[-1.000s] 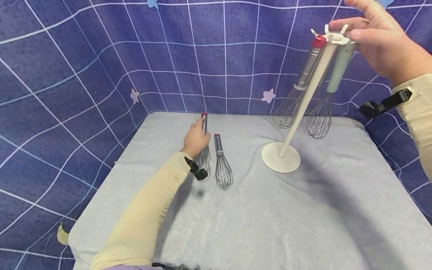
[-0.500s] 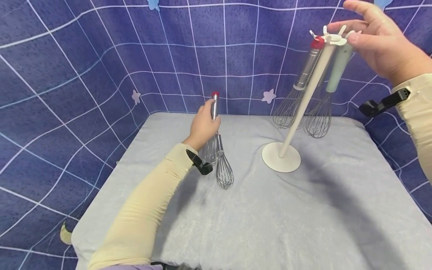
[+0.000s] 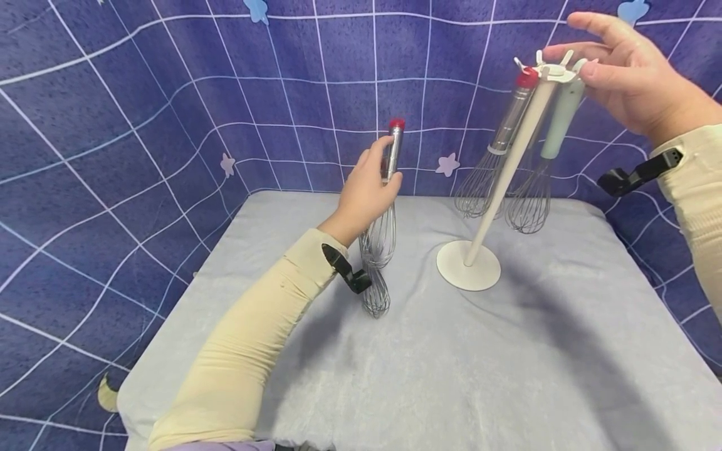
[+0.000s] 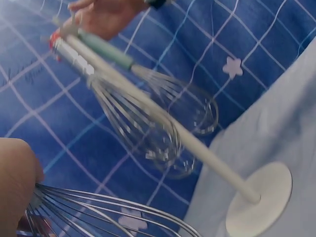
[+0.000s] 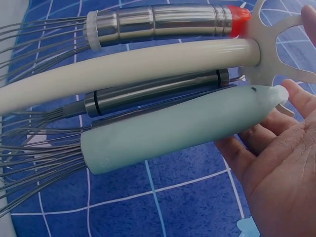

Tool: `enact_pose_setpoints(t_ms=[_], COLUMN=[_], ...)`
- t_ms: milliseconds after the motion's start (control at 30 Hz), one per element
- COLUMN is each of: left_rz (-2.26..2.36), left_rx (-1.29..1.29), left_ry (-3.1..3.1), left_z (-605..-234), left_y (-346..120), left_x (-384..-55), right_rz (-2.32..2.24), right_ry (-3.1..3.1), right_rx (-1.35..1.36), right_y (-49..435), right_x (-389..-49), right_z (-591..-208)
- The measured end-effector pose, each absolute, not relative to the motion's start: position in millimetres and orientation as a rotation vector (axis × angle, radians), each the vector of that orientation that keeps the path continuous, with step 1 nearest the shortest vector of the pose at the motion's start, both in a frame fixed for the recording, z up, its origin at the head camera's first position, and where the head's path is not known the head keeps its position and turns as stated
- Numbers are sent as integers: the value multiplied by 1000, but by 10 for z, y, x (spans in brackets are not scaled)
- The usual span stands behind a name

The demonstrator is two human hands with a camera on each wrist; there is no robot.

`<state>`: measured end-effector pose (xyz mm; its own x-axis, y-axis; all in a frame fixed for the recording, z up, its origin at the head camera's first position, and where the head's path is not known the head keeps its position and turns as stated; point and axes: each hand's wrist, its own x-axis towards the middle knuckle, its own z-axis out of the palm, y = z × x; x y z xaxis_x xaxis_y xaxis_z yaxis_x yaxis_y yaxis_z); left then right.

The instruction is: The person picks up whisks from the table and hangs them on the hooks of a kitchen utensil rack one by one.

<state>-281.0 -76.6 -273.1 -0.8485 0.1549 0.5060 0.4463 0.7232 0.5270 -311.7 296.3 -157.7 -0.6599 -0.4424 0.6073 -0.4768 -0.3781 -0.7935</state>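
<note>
My left hand (image 3: pixel 368 191) grips the steel handle of a red-capped whisk (image 3: pixel 397 134) and holds it upright, the wires hanging down. Its wire loops (image 4: pixel 118 200) cross the bottom of the left wrist view. Behind it a second whisk (image 3: pixel 376 297) lies on the table, partly hidden. My right hand (image 3: pixel 637 78) holds the hooked top of a cream stand (image 3: pixel 510 166), thumb by one hook and the index finger held out. From the hooks hang a red-capped whisk (image 5: pixel 163 22), a green-handled whisk (image 5: pixel 173 131) and a slim steel-handled whisk (image 5: pixel 158 91).
The stand's round base (image 3: pixel 454 266) rests on a table (image 3: pixel 429 376) with a pale grey cloth. A blue curtain (image 3: pixel 316 106) with a white grid and star shapes surrounds the back and left sides.
My left hand has lifted the red-capped whisk off the table and carried it right, past the second whisk and toward the stand. The right hand stays at the stand's top.
</note>
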Motion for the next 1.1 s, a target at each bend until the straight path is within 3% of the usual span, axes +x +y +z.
enact_pose_setpoints(t_ms=[500,1100], left_rz=[-900,-920], left_rx=[-658,-854], left_ry=[-2384,-2285], left_z=[-2311,-2072], left_y=[-431,-17], left_x=[-2536,-2325], right_rz=[2234,2246], right_ry=[-1730,-1739], right_rx=[1281,1251], right_y=[2934,2911], right_x=[-3085,-3042], right_z=[-1577,-1580])
